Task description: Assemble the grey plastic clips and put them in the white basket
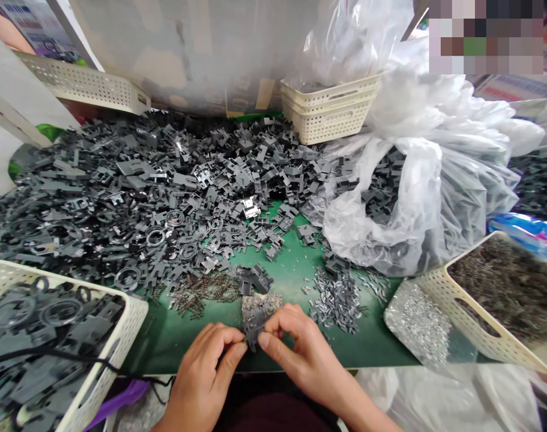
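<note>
A small dark grey plastic part point(254, 329) sits between my hands at the front edge of the green table, against a speckled block point(273, 302). My left hand point(208, 371) has thumb and index finger pinched at the part's left side. On the other side, the thumb and bent fingers of my right hand point(302, 351) grip it; the fingertips hide some of its right edge. Just behind the block lie a few joined grey plastic parts point(254, 279). Small brown springs point(203, 294) are spread to the left, and a heap of small shiny metal pieces point(336, 300) lies to the right.
A large pile of grey plastic parts point(133, 186) covers the back. Cream baskets stand front left point(135, 312), back point(327, 117) and right point(462, 303). A clear plastic bag point(417, 204) spills parts. A bag of silvery bits point(424, 324) and a black cable point(66, 355) lie nearby.
</note>
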`<state>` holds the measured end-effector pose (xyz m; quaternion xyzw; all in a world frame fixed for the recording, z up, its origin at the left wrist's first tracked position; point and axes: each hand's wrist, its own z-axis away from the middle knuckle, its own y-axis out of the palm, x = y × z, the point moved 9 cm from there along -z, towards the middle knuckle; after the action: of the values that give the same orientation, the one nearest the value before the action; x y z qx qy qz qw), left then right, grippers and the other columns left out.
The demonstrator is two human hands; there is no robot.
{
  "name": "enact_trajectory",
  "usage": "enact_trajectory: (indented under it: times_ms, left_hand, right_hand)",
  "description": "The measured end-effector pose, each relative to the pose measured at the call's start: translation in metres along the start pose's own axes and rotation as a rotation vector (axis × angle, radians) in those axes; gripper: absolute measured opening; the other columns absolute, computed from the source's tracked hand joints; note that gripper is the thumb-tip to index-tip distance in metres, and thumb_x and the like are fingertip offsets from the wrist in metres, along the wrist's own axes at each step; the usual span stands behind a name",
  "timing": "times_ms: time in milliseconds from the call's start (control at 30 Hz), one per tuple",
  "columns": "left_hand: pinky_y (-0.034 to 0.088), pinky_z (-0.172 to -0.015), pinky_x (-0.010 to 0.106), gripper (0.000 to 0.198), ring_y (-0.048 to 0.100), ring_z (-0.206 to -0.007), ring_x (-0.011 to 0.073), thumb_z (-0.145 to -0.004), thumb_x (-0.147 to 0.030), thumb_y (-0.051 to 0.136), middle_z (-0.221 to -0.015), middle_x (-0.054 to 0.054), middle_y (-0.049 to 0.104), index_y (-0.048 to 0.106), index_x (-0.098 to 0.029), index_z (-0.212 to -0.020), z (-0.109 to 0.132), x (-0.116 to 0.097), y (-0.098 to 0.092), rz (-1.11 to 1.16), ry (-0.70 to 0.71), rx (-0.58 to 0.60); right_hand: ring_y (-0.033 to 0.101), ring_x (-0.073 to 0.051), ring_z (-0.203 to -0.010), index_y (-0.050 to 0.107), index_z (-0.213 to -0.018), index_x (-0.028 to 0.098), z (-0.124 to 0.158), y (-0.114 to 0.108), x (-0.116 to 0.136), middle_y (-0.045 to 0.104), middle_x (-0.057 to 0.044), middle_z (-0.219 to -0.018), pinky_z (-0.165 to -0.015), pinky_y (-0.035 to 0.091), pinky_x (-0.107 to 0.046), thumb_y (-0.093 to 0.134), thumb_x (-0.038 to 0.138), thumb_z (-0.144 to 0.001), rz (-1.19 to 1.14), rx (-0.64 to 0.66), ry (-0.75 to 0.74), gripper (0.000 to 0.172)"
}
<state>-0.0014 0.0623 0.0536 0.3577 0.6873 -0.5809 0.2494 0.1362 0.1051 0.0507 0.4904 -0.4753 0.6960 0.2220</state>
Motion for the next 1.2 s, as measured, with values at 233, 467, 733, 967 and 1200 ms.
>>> enact_trajectory:
  times_ms: [233,467,733,967,1200]
  left_hand:
    - [0.047,-0.065,0.022,0.012,0.059,-0.069,0.0127,-0.094,-0.024,0.047,-0.074,-0.002,0.062,0.054,-0.023,-0.085,-0.006,-0.010,0.004,-0.041,0.091,-0.005]
    - [0.046,-0.068,0.024,0.008,0.057,-0.072,0.0131,-0.093,-0.017,0.048,-0.079,0.000,0.063,0.055,-0.020,-0.091,-0.010,-0.025,0.010,-0.080,0.230,0.011]
    - [0.048,-0.067,0.024,0.013,0.060,-0.070,0.0130,-0.094,-0.019,0.046,-0.077,0.001,0.063,0.055,-0.021,-0.086,-0.008,-0.022,0.022,-0.101,0.190,-0.054]
    - [0.049,-0.061,0.021,0.021,0.061,-0.066,0.0123,-0.096,-0.028,0.041,-0.073,-0.001,0.061,0.053,-0.023,-0.080,-0.013,-0.017,0.025,0.030,0.084,0.136]
    - [0.052,-0.075,0.027,0.014,0.064,-0.085,0.0163,-0.092,-0.031,0.050,-0.091,0.003,0.065,0.056,-0.023,-0.103,-0.012,-0.012,0.023,-0.072,0.127,0.045]
  right_hand:
    - [0.049,-0.015,-0.071,0.050,-0.070,0.020,0.005,0.000,0.000,0.055,0.001,-0.069,-0.069,0.036,-0.027,0.054,0.029,-0.091,0.052,0.053,0.004,0.023]
    - [0.049,-0.014,-0.070,0.052,-0.070,0.018,0.008,-0.002,-0.020,0.055,0.001,-0.070,-0.065,0.037,-0.025,0.052,0.039,-0.092,-0.051,0.082,0.097,0.031]
    - [0.049,-0.015,-0.069,0.051,-0.073,0.019,0.010,-0.010,-0.017,0.055,0.000,-0.069,-0.069,0.036,-0.029,0.048,0.032,-0.094,0.235,0.104,-0.001,0.025]
    - [0.048,-0.017,-0.074,0.054,-0.080,0.019,0.012,-0.009,0.017,0.057,-0.003,-0.074,-0.073,0.037,-0.032,0.046,0.025,-0.095,0.355,0.207,-0.223,0.017]
    - [0.044,-0.012,-0.062,0.054,-0.070,0.017,0.007,-0.013,-0.042,0.049,0.003,-0.064,-0.056,0.034,-0.023,0.052,0.055,-0.088,-0.173,0.140,0.207,0.042]
